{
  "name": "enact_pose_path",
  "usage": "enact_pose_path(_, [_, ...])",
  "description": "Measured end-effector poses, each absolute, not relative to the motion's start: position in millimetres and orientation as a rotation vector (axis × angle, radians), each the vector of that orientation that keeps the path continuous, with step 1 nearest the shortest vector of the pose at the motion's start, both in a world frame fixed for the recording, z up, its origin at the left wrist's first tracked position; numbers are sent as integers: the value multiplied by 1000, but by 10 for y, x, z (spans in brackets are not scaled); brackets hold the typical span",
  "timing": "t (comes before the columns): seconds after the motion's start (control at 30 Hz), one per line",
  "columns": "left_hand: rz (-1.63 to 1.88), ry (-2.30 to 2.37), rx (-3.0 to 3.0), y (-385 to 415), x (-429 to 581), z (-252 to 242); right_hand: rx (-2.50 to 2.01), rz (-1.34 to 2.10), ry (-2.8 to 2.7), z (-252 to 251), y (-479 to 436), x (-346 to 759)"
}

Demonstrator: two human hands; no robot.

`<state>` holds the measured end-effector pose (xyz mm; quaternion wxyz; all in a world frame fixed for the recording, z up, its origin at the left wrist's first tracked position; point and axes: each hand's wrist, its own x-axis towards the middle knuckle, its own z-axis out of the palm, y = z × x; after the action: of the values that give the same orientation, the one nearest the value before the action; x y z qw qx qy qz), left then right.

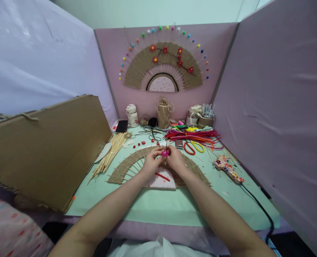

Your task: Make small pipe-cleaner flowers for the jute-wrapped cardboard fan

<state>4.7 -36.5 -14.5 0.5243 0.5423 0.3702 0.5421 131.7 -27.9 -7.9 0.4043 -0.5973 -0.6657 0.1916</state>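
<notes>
My left hand (152, 161) and my right hand (176, 159) meet above a twine-woven fan (122, 169) lying on the table. Between their pinched fingertips is a small magenta piece (165, 153), apparently a bent pipe cleaner; both hands touch it. A thin dark strand rises from beside the fingers. Under my wrists lies the fan's white, red-dotted half-round base (158, 183), with a short red pipe-cleaner piece (162, 176) across it. Small red flower pieces (143, 142) sit beyond the fan's upper edge.
Bamboo sticks (110, 157) and a cardboard sheet (48, 150) are left. Pipe cleaners (196, 136), scissors (189, 148) and a corded glue gun (228, 169) lie right. A twine roll (163, 113) stands behind. A finished fan (139, 67) hangs on the back wall.
</notes>
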Motion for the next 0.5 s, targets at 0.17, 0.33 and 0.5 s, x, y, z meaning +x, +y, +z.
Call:
enact_pose_path(0.17, [1151,708,1074,-378,30,-73,-1424,603,-1663,-84,-269,1316])
enact_pose_path(0.33, [1047,648,985,-377,-34,28,-1288,665,-1664,-170,-226,1308])
enact_pose_path(0.5, [1023,625,915,-375,-71,29,-1199,792,-1701,-212,-191,1351])
